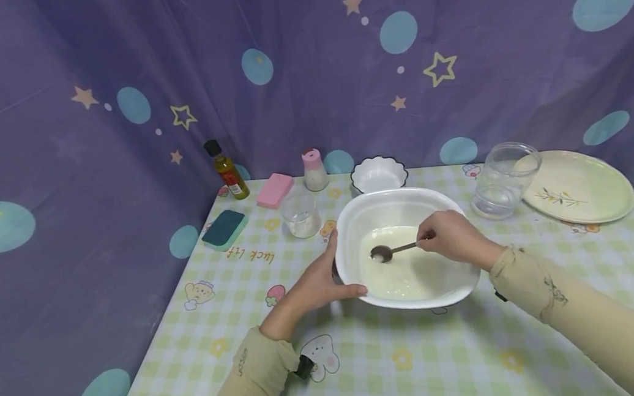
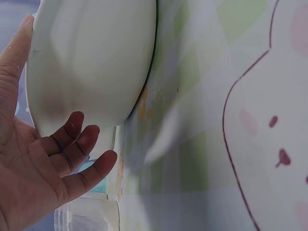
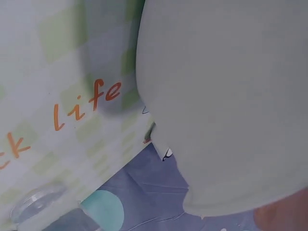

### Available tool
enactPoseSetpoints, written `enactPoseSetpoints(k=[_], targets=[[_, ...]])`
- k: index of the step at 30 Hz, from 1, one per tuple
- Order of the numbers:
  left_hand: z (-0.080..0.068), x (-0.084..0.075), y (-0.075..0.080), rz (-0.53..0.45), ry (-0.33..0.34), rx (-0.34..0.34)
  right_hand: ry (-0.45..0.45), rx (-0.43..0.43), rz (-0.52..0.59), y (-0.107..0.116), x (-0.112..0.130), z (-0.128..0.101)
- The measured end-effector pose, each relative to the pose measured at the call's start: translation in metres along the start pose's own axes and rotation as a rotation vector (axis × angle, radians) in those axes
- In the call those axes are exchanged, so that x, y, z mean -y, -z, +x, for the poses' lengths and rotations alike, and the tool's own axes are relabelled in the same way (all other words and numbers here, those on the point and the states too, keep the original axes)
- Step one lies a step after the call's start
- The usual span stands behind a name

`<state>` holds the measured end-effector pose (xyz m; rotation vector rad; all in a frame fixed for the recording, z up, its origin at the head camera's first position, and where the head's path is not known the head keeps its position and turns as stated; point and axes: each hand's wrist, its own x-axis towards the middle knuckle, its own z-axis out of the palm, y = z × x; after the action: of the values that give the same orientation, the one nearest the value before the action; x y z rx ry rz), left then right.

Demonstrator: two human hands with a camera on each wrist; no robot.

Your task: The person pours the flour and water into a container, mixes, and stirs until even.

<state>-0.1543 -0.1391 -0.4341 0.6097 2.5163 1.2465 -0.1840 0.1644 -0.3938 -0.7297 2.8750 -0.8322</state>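
A white basin (image 1: 389, 210) stands mid-table, holding a pale, creamy liquid (image 1: 405, 277). My left hand (image 1: 314, 285) grips its left side, thumb over the near rim. In the left wrist view, fingers of the left hand (image 2: 36, 168) bend against the outer wall of the basin (image 2: 91, 62). Over the basin, my right hand (image 1: 452, 237) pinches a dark brown spoon (image 1: 404, 247) by the handle end; its bowl dips at the liquid, with a little white in it. The outside of the basin (image 3: 216, 96) hides most of the right hand (image 3: 284, 214) in the right wrist view.
Behind stand an oil bottle (image 1: 229, 174), a pink sponge (image 1: 275, 190), a pink-topped shaker (image 1: 315, 170) and a scalloped bowl (image 1: 378, 174). A green sponge (image 1: 224, 230) and clear cup (image 1: 300, 214) lie left; a clear jar (image 1: 503, 179) and oval plate (image 1: 581, 185) right.
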Motion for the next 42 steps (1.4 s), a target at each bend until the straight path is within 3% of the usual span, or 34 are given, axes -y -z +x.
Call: enactPoseSetpoints(k=[5, 16, 20, 29, 37, 42], targets=[[0.000, 0.000, 0.000, 0.001, -0.008, -0.001, -0.043, -0.048, -0.039, 0.000, -0.006, 0.007], [0.000, 0.000, 0.001, -0.018, -0.021, 0.001, -0.147, 0.014, -0.042, 0.021, -0.019, -0.001], [0.000, 0.000, 0.001, -0.013, -0.015, -0.001, -0.128, 0.049, -0.032, 0.026, -0.019, -0.007], [0.000, 0.001, 0.000, -0.005, 0.006, -0.003, 0.007, 0.109, 0.006, 0.017, -0.012, -0.013], [0.000, 0.000, 0.000, -0.018, -0.011, -0.005, 0.081, 0.069, 0.014, 0.002, 0.000, -0.007], [0.000, -0.001, 0.000, -0.023, -0.029, -0.009, 0.065, 0.013, -0.018, -0.006, 0.006, 0.000]])
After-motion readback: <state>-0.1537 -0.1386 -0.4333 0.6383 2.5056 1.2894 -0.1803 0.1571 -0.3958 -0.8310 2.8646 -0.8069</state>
